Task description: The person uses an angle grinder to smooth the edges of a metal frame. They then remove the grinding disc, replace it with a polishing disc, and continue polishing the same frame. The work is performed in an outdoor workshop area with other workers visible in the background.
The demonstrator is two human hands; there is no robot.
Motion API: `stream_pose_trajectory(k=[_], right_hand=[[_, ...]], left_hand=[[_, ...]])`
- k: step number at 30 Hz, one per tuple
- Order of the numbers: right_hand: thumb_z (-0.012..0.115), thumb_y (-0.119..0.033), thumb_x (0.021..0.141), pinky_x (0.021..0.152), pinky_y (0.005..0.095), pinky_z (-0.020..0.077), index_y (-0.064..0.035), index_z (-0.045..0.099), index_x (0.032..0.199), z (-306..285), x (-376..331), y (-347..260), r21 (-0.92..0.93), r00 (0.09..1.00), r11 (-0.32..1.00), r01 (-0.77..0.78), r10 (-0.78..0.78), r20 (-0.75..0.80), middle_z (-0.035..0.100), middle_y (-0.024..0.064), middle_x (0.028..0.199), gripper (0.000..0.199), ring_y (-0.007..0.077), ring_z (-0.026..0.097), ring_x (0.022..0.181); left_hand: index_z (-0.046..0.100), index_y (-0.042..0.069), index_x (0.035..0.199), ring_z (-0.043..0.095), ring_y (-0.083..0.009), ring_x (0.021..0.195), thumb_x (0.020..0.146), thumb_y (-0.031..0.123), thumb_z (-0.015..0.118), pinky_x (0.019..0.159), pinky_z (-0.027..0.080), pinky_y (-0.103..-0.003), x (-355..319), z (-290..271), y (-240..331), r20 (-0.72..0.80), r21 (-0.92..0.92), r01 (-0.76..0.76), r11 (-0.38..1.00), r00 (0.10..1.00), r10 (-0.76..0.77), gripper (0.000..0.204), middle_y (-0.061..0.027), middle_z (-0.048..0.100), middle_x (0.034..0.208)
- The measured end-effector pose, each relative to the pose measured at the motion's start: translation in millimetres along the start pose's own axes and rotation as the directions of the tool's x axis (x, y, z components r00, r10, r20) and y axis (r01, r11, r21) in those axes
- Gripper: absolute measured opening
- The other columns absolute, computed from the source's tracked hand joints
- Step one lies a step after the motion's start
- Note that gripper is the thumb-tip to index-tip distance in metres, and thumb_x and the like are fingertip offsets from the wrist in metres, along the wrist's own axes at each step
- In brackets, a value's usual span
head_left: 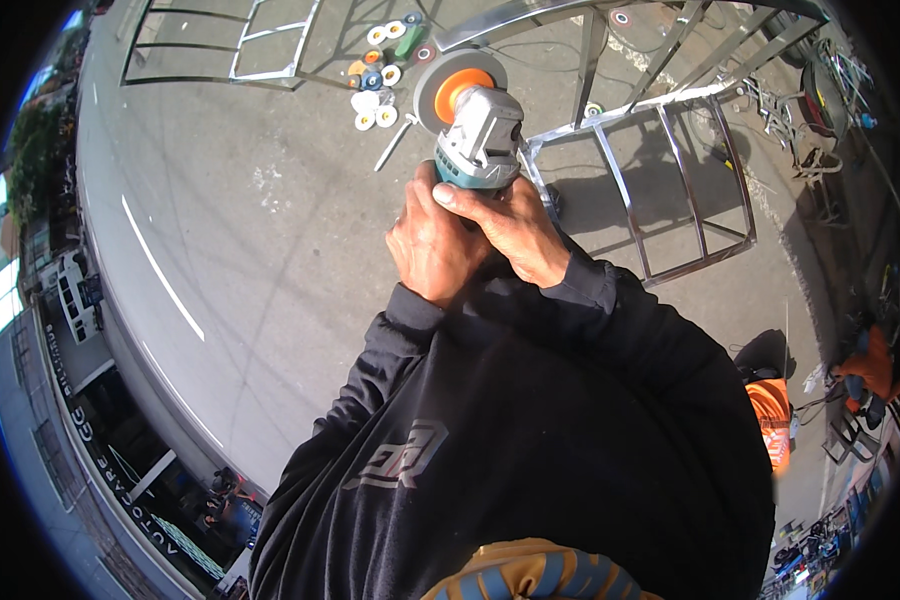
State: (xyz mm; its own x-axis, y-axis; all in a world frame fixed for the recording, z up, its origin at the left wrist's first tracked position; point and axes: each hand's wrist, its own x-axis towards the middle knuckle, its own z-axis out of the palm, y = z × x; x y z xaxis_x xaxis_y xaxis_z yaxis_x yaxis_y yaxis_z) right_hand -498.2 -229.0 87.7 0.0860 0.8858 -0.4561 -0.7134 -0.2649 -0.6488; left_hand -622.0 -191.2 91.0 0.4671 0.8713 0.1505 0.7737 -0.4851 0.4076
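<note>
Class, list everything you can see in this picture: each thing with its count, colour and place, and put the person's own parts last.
angle grinder: one, grey and teal, centre top, held in both hands
grinder disc: one, orange centre with grey rim, at the tool's far end
loose discs: about a dozen, white, orange, blue and green, on the pavement left of the disc
metal frames: several, shiny silver, on the ground across the top and right
bucket: one, orange, right of the person
pavement: grey with white lines, left
left hand: one, gripping the grinder body
right hand: one, gripping the grinder body
sleeves: two, black
</note>
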Motion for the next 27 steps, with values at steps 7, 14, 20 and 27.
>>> stream_pose_trajectory(k=[7, 14, 20, 27], right_hand=[[0.090, -0.030, 0.082, 0.095, 0.0343, 0.0548, 0.0025, 0.057, 0.132, -2.1, 3.4, 1.2, -0.003, 1.000, 1.000, 0.027, -0.027, 0.015, 0.068, 0.0117, 0.121, 0.068, 0.0194, 0.066, 0.111], [0.090, -0.027, 0.083, 0.094, 0.0334, 0.0561, 0.0035, 0.056, 0.132, -4.0, 6.1, -0.5, 0.024, 0.998, 0.998, 0.054, -0.055, 0.042, 0.067, 0.0128, 0.121, 0.067, 0.0193, 0.067, 0.110], [0.090, -0.027, 0.083, 0.093, 0.0333, 0.0567, 0.0045, 0.058, 0.129, -5.8, 5.3, 2.5, 0.006, 0.998, 0.998, 0.054, -0.055, 0.036, 0.068, 0.0129, 0.119, 0.065, 0.0190, 0.068, 0.108], [0.090, -0.027, 0.083, 0.091, 0.0332, 0.0569, 0.0047, 0.060, 0.127, -0.8, 2.3, 2.4, 0.026, 0.995, 0.995, 0.094, -0.094, 0.016, 0.069, 0.0131, 0.117, 0.061, 0.0188, 0.068, 0.106]], left_hand=[[0.041, -0.002, 0.141, 0.073, -0.0463, 0.084, 0.072, 0.034, 0.088, 0.070, 0.058, -0.052, 0.5, 2.9, -0.5, 0.022, 0.038, 0.042, 0.998, 0.999, -0.043, 0.091, -0.0237, 0.070, 0.107], [0.046, 0.003, 0.132, 0.070, -0.0452, 0.080, 0.074, 0.033, 0.087, 0.063, 0.056, -0.053, 5.6, 3.2, 1.2, -0.033, 0.016, -0.021, 1.000, 0.999, 0.022, 0.077, -0.0203, 0.066, 0.104], [0.047, 0.003, 0.132, 0.071, -0.0448, 0.080, 0.074, 0.032, 0.088, 0.064, 0.056, -0.053, 2.8, 5.0, -0.2, -0.028, 0.009, -0.031, 0.999, 0.999, 0.031, 0.077, -0.0198, 0.066, 0.104], [0.044, 0.001, 0.137, 0.072, -0.0455, 0.084, 0.073, 0.033, 0.088, 0.067, 0.057, -0.052, 1.8, 2.1, -0.7, -0.001, 0.002, -0.012, 1.000, 1.000, 0.012, 0.084, -0.0219, 0.067, 0.105]])
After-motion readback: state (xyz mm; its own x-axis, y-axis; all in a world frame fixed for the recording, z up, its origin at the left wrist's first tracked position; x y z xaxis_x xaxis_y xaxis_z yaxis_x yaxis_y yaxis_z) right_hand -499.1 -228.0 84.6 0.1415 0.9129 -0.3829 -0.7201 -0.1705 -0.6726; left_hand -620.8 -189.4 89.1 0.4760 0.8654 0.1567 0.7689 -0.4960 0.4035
